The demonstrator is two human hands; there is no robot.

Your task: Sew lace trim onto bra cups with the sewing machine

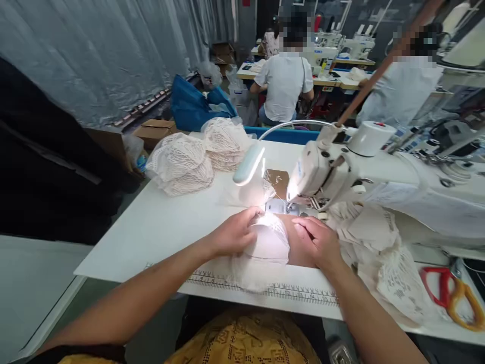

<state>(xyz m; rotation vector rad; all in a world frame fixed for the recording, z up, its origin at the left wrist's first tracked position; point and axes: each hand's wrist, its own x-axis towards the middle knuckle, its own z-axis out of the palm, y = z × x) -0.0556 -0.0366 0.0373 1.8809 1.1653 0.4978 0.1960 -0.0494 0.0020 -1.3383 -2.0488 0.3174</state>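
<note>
My left hand (237, 232) is closed on the upper left edge of a white lace-edged fabric cup (270, 245), just in front of the needle area. Sheer fabric spreads from the cup over the ruler strip along the table's front edge. My right hand (320, 241) rests at the right side of the brown plate (299, 247), its thumb and forefinger pressed together; whatever they pinch, if anything, is hidden. Close behind both hands stands the white sewing machine (316, 169). Another pale lace piece (250, 191) lies behind the needle, under the lit lamp (248, 164).
Two stacks of lace cups, a nearer one (182, 164) and a farther one (225, 141), stand on the table's back left. Loose lace pieces (373, 230) lie under the machine arm. Red and orange-handled scissors (450, 293) rest at right. A co-worker (284, 83) sits ahead.
</note>
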